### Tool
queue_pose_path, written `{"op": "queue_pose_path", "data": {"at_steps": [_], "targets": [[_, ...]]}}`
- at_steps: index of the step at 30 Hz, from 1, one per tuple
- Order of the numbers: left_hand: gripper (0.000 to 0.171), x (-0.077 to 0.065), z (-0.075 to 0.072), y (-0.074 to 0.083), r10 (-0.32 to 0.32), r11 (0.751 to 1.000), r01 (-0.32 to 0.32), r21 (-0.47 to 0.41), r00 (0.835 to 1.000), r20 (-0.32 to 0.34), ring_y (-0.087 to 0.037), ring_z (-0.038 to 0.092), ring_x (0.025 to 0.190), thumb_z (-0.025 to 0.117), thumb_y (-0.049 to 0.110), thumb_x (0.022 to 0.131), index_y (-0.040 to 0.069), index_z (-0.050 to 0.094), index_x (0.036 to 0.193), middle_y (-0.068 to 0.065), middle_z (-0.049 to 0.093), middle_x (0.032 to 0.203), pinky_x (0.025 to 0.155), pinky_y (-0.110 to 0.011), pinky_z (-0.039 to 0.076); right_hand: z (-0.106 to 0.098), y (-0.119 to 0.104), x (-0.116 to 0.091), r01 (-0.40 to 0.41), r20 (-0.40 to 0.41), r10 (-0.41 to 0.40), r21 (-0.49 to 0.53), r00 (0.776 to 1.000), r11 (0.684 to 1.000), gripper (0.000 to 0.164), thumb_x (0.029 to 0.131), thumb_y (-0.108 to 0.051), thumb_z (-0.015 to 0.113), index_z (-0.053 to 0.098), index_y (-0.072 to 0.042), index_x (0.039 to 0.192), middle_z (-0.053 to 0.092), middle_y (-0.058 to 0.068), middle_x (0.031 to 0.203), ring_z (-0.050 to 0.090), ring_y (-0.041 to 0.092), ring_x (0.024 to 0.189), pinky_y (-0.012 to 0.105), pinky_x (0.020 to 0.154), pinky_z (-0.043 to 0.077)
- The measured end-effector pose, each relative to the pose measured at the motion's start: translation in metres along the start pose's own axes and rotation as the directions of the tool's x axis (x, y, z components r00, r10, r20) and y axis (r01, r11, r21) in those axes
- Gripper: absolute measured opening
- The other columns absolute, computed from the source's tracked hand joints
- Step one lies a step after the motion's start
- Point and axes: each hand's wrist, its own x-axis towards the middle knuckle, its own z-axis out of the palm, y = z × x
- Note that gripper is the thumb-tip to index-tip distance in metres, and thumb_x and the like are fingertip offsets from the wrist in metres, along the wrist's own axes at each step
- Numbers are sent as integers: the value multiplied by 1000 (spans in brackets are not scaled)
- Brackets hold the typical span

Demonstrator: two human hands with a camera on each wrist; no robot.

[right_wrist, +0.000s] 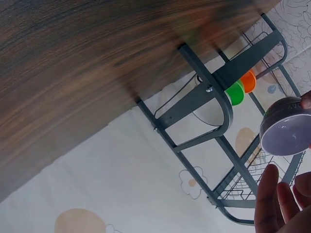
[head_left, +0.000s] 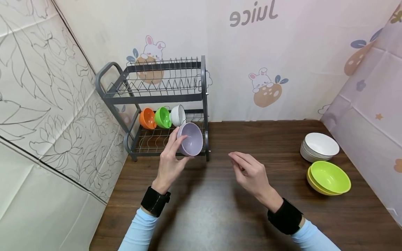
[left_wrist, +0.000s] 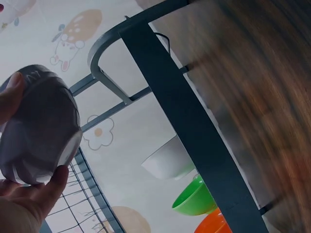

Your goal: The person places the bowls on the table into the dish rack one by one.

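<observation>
A small purple bowl (head_left: 192,140) is gripped by my left hand (head_left: 171,164), thumb at its rim and fingers behind. It is tilted on its side, its hollow facing right, in front of the rack's lower tier. In the left wrist view the purple bowl (left_wrist: 41,126) shows its outer side and base. My right hand (head_left: 251,172) hovers over the table to the right, fingers loosely bent with nothing in them. On the lower tier of the grey dish rack (head_left: 154,101) stand an orange bowl (head_left: 147,118), a green bowl (head_left: 162,117) and a white bowl (head_left: 178,115), all tipped on edge.
Two stacks stand at the right of the wooden table (head_left: 201,209): white bowls (head_left: 320,144) behind, and a lime bowl (head_left: 331,176) over a yellow bowl (head_left: 315,184) in front. The rack's upper tier (head_left: 163,78) holds wire slots. Printed cloth walls close off the back and sides.
</observation>
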Motion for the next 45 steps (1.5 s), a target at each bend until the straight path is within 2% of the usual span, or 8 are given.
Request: {"op": "queue_pose_path", "data": {"at_steps": [8,13,21,27,37,45], "targets": [[84,11,2,-12,-36,997,35,66,999,2,-32,37,151,96,-13,64,6,63,138,-14,39,165,110,-51,47,-2,1,-3,-15,-16,15,-15,1000,1000,20,97,-3,65,79,2,110,76,11,105,63,17,71,23,57,49],[83,19,9,-28,-36,994,30,109,998,48,-31,32,154,96,-10,66,7,62,139,-13,38,166,116,-52,41,-3,2,-3,-21,-17,20,-16,1000,1000,21,94,0,67,79,2,111,77,11,105,63,18,72,24,58,50],[82,33,19,-51,-29,987,10,161,993,116,-33,36,151,97,-10,65,7,63,138,-14,41,164,112,-54,45,-6,1,-7,-36,4,36,-25,999,999,22,98,-4,64,79,1,112,77,11,106,63,17,72,23,58,49],[81,47,32,-57,-30,984,-2,179,984,177,-33,37,149,96,-9,67,8,63,139,-15,40,164,111,-53,47,-8,0,-8,-72,8,72,-6,997,997,23,94,-1,64,79,1,113,76,10,107,63,15,72,20,59,50],[82,67,50,-69,-8,968,-44,245,978,208,-40,39,147,96,-8,67,8,61,140,-20,42,162,111,-60,44,-12,-1,-7,-83,9,83,-1,996,997,28,87,6,69,79,0,113,76,10,107,64,15,73,19,60,51],[81,79,60,-84,-29,961,-45,271,965,262,-44,35,148,92,-10,70,7,59,143,-21,39,163,115,-58,41,-15,-1,-8,-101,13,101,-4,995,995,27,88,5,68,79,0,112,77,8,108,64,14,73,20,59,51]]}}
